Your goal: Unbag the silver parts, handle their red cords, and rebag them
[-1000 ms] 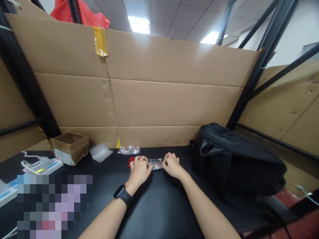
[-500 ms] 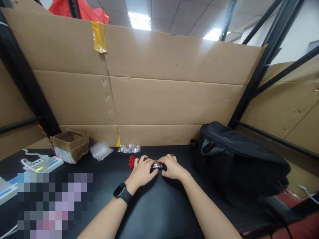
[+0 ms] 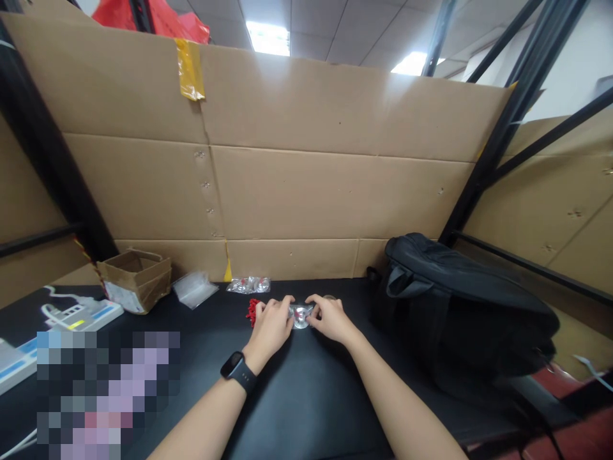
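Observation:
Between my hands lies a small clear plastic packet [image 3: 301,317] with a shiny, silvery round piece and a bit of red inside. My left hand [image 3: 272,323], with a dark smartwatch [image 3: 233,367] on its wrist, pinches the packet's left edge. At the right edge, the thumb and fingers of my right hand [image 3: 330,319] are closed on the same packet. A bundle of red cord [image 3: 251,312] lies just left of my left hand, partly covered by it. Behind my right hand, the rim of a round object [image 3: 329,297] peeks out; its kind is hidden.
Similar shiny packets [image 3: 248,285] lie by the cardboard wall [image 3: 287,198]. Left of them are a clear plastic sheet [image 3: 195,291], an open cardboard box [image 3: 136,281] and a white power strip [image 3: 98,316]. A black bag [image 3: 460,313] stands at the right. The lower left is pixelated.
The packet has tilted or flattened, so its silvery round face shows instead of a dark shiny surface. My thumbs have moved up and apart toward its edges.

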### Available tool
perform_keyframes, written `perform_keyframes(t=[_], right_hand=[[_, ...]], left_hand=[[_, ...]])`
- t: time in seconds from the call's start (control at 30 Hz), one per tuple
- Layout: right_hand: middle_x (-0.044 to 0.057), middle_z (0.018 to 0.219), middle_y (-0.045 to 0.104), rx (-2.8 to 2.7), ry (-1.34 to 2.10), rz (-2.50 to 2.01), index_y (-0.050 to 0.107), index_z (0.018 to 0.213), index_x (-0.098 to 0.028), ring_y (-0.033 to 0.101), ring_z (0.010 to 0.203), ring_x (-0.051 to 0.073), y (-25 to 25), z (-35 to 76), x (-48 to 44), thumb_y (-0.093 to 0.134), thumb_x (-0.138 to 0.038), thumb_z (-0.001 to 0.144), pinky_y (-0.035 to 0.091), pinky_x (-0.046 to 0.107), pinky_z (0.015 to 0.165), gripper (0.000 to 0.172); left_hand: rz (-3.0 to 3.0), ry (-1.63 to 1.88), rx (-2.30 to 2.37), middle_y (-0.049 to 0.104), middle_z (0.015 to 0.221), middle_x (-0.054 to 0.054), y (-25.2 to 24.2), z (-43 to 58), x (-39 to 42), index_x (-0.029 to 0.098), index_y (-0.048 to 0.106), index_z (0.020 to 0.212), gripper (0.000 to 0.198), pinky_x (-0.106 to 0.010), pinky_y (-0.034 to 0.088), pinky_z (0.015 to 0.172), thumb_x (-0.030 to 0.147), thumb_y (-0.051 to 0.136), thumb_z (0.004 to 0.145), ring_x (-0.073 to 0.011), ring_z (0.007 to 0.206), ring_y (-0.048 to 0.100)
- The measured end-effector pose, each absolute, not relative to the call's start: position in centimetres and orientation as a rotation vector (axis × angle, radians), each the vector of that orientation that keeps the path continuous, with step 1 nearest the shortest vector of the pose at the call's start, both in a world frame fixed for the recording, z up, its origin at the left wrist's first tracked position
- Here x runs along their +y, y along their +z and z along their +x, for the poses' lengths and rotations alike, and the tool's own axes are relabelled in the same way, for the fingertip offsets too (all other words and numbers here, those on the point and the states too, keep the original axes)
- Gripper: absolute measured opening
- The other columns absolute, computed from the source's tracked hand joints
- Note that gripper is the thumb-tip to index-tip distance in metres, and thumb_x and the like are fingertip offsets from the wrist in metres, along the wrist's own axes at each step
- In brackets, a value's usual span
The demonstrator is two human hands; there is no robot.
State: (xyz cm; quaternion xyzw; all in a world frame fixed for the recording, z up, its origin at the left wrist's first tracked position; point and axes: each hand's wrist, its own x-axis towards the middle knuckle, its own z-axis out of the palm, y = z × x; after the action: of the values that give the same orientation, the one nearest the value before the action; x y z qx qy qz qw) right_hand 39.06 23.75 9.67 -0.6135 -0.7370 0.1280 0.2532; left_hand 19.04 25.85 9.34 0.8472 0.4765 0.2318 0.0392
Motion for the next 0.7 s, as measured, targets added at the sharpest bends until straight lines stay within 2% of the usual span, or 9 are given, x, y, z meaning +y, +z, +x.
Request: perform_keyframes(t=[0.07,0.23,0.33,0.47,0.6,0.7], right_hand=[[-0.003,0.081,0.073,-2.012,0.292,-1.697,0.062,0.113,-0.028,0.064,0.093,0.020,9.4,38.8,23.8,0.071,-0.023,0.081,0.026,0.031,0.082,0.033],[-0.003,0.081,0.069,-2.026,0.194,-1.727,0.065,0.104,-0.027,0.060,0.088,0.018,9.0,38.4,24.1,0.071,-0.023,0.082,0.023,0.031,0.078,0.023],[-0.002,0.085,0.068,-2.021,0.118,-1.719,0.064,0.104,-0.027,0.057,0.089,0.019,8.8,38.6,24.3,0.072,-0.023,0.082,0.022,0.031,0.077,0.024],[0.000,0.091,0.067,-1.952,0.049,-1.748,0.062,0.109,-0.026,0.056,0.092,0.020,9.0,39.6,24.7,0.069,-0.024,0.084,0.022,0.032,0.080,0.026],[0.002,0.096,0.067,-1.858,0.006,-1.815,0.063,0.108,-0.025,0.055,0.097,0.021,9.6,41.3,25.1,0.063,-0.021,0.085,0.023,0.034,0.081,0.023],[0.003,0.099,0.066,-1.819,0.010,-1.859,0.065,0.102,-0.025,0.055,0.099,0.022,9.9,42.4,25.1,0.060,-0.021,0.086,0.024,0.035,0.081,0.017]], left_hand=[[2.650,0.719,1.476,0.066,0.117,-0.009,9.8,19.0,25.5,0.027,0.056,0.128,0.035,-0.042,0.032,0.094,0.022,0.051,0.094,-0.0272,0.113,0.055],[2.802,0.510,1.160,0.064,0.127,-0.008,9.9,19.3,23.7,0.028,0.068,0.115,0.030,-0.041,0.038,0.092,0.024,0.047,0.094,-0.0270,0.111,0.059],[2.799,0.445,1.182,0.060,0.137,-0.013,8.9,19.7,22.7,0.023,0.066,0.124,0.036,-0.046,0.038,0.097,0.030,0.048,0.093,-0.0316,0.118,0.057],[2.739,0.425,1.265,0.050,0.150,-0.014,7.9,20.3,23.1,0.022,0.052,0.143,0.050,-0.053,0.029,0.110,0.039,0.044,0.096,-0.0337,0.135,0.046],[2.682,0.447,1.416,0.050,0.150,-0.013,7.8,20.4,25.5,0.025,0.047,0.147,0.053,-0.056,0.022,0.114,0.044,0.041,0.097,-0.0331,0.137,0.044],[2.664,0.397,1.505,0.050,0.149,-0.014,7.9,20.3,27.8,0.025,0.050,0.144,0.052,-0.060,0.017,0.116,0.046,0.042,0.097,-0.0346,0.138,0.043]])
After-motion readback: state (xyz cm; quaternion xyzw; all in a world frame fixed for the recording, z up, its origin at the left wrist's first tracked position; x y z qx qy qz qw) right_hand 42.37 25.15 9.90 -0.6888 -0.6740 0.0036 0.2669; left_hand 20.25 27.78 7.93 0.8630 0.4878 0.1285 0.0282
